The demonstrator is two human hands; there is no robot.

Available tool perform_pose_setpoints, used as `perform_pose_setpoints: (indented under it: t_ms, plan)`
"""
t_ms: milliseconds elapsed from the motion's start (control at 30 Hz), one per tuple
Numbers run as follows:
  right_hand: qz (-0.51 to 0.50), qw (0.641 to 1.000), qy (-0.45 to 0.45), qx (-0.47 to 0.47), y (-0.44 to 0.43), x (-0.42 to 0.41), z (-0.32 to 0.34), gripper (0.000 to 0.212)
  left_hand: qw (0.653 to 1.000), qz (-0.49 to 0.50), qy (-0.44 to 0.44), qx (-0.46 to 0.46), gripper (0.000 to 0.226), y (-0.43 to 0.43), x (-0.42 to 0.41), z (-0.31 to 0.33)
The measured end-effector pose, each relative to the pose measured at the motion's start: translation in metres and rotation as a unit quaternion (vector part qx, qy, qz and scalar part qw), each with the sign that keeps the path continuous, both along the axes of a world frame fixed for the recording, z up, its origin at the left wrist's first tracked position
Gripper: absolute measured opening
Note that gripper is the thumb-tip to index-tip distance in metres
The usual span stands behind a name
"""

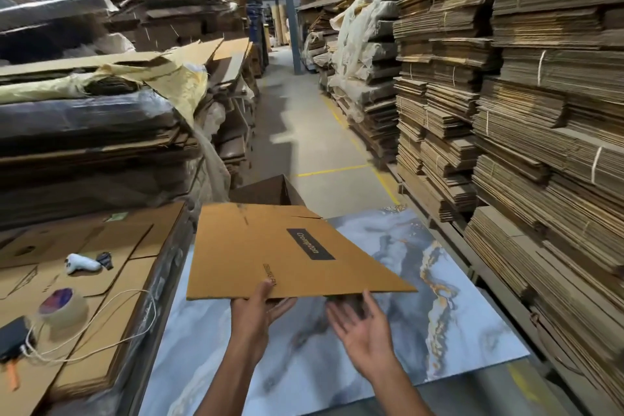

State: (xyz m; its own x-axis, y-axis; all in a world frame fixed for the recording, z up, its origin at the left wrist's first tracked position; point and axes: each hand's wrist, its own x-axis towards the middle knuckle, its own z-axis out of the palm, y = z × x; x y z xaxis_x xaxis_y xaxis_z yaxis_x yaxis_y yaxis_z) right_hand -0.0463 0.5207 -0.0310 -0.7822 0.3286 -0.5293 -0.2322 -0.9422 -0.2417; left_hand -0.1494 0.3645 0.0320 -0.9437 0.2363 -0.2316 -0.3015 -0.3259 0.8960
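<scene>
A flattened brown cardboard box (270, 250) with a black label hangs level above a marble-patterned sheet (439, 297) on the floor. My left hand (258, 311) pinches the box's near edge, thumb on top and fingers beneath. To its right my right hand (363, 331) is spread palm-up, its fingertips just under the near edge of the box. Whether they touch the cardboard I cannot tell.
Left, a stack of flat cartons (84, 267) carries a tape roll (64, 306), a white tool (81, 263), a dark device (15, 336) and a cord. An opened box (266, 191) stands behind. Tall cardboard stacks (506, 111) line both sides of the aisle (304, 132).
</scene>
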Motion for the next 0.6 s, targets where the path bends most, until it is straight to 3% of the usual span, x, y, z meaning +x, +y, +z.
perform_pose_setpoints:
  t_ms: [167,267,600]
  plan:
    - [0.008,0.997,-0.031,0.07,0.025,-0.01,0.003,0.018,0.991,0.058,-0.082,0.092,0.046,-0.023,0.012,-0.027]
    - [0.01,0.995,-0.03,0.096,0.028,-0.012,0.01,0.01,0.989,0.062,-0.091,0.094,0.043,-0.03,0.015,-0.03]
    - [0.103,0.974,-0.08,0.184,0.021,-0.021,0.009,0.031,0.99,0.071,-0.12,0.024,0.006,-0.062,0.005,-0.042]
